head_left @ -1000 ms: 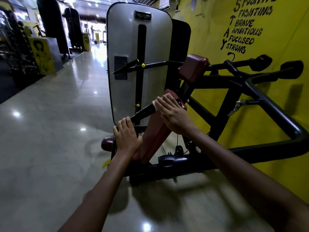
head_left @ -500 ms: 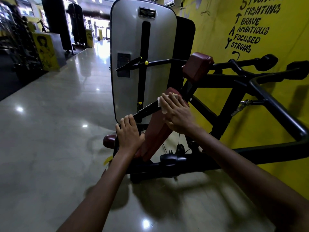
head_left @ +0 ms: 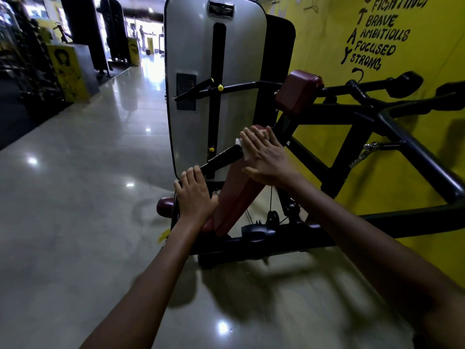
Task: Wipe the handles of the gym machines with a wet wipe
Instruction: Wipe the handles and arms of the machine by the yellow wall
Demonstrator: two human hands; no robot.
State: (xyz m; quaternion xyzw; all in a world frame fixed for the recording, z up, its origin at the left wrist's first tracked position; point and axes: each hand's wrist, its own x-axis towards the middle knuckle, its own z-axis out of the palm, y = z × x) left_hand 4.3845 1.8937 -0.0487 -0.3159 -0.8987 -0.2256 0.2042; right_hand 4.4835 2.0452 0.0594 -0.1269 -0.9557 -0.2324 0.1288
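Observation:
A black handle bar (head_left: 222, 156) slants up from the lower left in front of the grey weight-stack cover (head_left: 193, 59) of a gym machine. My right hand (head_left: 266, 159) holds a white wet wipe (head_left: 240, 144) against the upper part of this handle, fingers laid over it and thumb spread below. My left hand (head_left: 195, 195) grips the lower end of the same handle, fingers curled over it. The wipe shows only as small white edges around my right fingers.
Dark red pads (head_left: 298, 91) and a slanted red backrest (head_left: 236, 192) sit behind my hands. The black frame (head_left: 415, 152) with two more grips (head_left: 407, 84) runs along the yellow wall (head_left: 327, 59). Glossy floor (head_left: 75, 210) opens to the left; other machines stand far left.
My right hand with the wipe has slid a little further up the handle, its fingers lying flatter. My left hand keeps its grip at the lower end. The view has shifted closer.

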